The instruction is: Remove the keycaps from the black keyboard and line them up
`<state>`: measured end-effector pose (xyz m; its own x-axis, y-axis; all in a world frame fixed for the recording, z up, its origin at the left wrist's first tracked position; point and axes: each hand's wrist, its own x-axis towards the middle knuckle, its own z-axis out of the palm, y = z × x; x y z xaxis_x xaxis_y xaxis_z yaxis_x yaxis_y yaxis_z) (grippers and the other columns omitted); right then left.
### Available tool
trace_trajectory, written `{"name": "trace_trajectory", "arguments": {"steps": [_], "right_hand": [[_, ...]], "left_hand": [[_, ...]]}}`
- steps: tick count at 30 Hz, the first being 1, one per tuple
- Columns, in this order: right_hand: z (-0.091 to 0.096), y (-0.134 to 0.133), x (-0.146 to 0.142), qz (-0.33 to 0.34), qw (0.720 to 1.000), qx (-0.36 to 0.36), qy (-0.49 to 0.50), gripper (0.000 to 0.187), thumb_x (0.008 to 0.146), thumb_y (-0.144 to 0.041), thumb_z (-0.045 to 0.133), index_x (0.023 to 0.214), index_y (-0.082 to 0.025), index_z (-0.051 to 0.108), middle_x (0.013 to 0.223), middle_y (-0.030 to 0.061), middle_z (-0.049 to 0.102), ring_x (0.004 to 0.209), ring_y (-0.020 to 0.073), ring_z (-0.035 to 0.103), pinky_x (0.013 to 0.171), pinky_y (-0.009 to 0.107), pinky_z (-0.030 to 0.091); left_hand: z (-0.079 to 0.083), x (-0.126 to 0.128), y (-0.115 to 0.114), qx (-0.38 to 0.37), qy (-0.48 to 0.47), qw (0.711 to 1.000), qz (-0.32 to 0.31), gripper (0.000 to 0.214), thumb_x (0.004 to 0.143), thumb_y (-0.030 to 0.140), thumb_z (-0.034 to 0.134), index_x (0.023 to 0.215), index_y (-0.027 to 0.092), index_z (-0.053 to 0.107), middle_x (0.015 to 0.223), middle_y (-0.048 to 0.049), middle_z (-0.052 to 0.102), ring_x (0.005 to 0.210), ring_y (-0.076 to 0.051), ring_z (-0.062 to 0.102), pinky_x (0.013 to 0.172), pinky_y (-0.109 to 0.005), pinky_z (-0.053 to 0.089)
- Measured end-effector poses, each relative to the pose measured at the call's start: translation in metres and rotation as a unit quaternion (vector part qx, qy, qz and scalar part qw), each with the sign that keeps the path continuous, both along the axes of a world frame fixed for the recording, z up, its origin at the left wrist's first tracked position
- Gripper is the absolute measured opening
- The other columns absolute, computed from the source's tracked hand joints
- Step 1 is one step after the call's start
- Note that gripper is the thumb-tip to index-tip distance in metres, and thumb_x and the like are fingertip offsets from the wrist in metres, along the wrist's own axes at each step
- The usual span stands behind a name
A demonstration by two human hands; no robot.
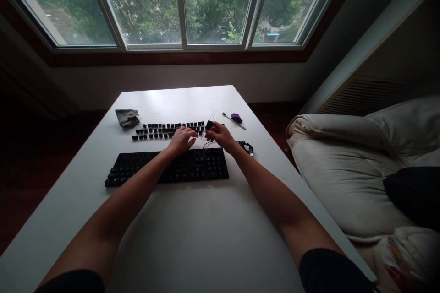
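A black keyboard [195, 165] lies across the white table, and behind it several loose black keycaps [158, 131] stand in rows. My right hand [220, 135] is closed, pinching a dark keycap [209, 124] above the right end of those rows. Thin wire lines show beside these fingers, perhaps a wire keycap puller; how it is held cannot be made out. My left hand [183, 140] hovers over the keyboard's back edge, fingers loosely bent and apart, with nothing visible in them. It hides part of the keycap rows.
A crumpled grey cloth [127, 118] lies at the table's back left. On the right are a thin brush [234, 121], a small purple item [236, 117] and a coiled black cable [246, 147]. Beyond the right table edge stands a pale sofa [343, 169]; windows are ahead.
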<state>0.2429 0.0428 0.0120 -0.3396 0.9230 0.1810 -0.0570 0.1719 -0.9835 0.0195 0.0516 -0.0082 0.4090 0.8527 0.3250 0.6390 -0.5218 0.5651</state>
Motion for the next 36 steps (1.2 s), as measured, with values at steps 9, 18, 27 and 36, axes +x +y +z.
{"name": "trace_trajectory", "arguments": {"steps": [9, 18, 27, 36], "right_hand": [[-0.005, -0.018, -0.018, 0.182, 0.981, -0.001, -0.068, 0.03, 0.079, -0.037, 0.074, 0.098, -0.021, 0.056, 0.079, -0.0004, 0.069, 0.066, 0.0161, 0.068, 0.056, 0.025, 0.053], [-0.006, -0.019, -0.019, 0.11, 0.978, 0.073, -0.159, 0.025, 0.09, -0.044, 0.062, 0.09, -0.019, 0.06, 0.068, -0.0012, 0.065, 0.058, 0.014, 0.062, 0.055, 0.024, 0.048], [0.018, -0.036, -0.02, 0.183, 0.917, 0.218, -0.278, 0.015, 0.09, -0.033, 0.061, 0.089, -0.018, 0.064, 0.072, -0.0011, 0.064, 0.064, 0.0123, 0.055, 0.062, 0.023, 0.04], [0.003, -0.04, -0.021, 0.095, 0.895, 0.317, -0.301, 0.015, 0.093, -0.034, 0.059, 0.09, -0.019, 0.062, 0.073, -0.0007, 0.063, 0.061, 0.0116, 0.049, 0.062, 0.023, 0.037]], "left_hand": [[0.004, -0.027, -0.05, -0.006, -0.027, 0.999, -0.029, 0.011, 0.081, 0.025, 0.07, 0.09, 0.027, 0.076, 0.093, -0.0076, 0.069, 0.095, -0.028, 0.052, 0.095, -0.04, 0.037], [0.013, -0.025, -0.065, 0.037, 0.098, 0.993, -0.057, 0.012, 0.086, 0.026, 0.065, 0.096, 0.024, 0.073, 0.101, -0.0058, 0.066, 0.099, -0.025, 0.054, 0.094, -0.041, 0.043], [0.002, -0.026, -0.062, 0.041, 0.093, 0.993, -0.066, 0.01, 0.085, 0.026, 0.068, 0.093, 0.022, 0.071, 0.098, -0.0063, 0.065, 0.096, -0.025, 0.054, 0.087, -0.038, 0.045], [0.005, -0.022, -0.068, 0.059, 0.102, 0.988, -0.102, 0.018, 0.084, 0.023, 0.064, 0.102, 0.023, 0.07, 0.101, -0.0062, 0.064, 0.099, -0.024, 0.055, 0.09, -0.039, 0.044]]}}
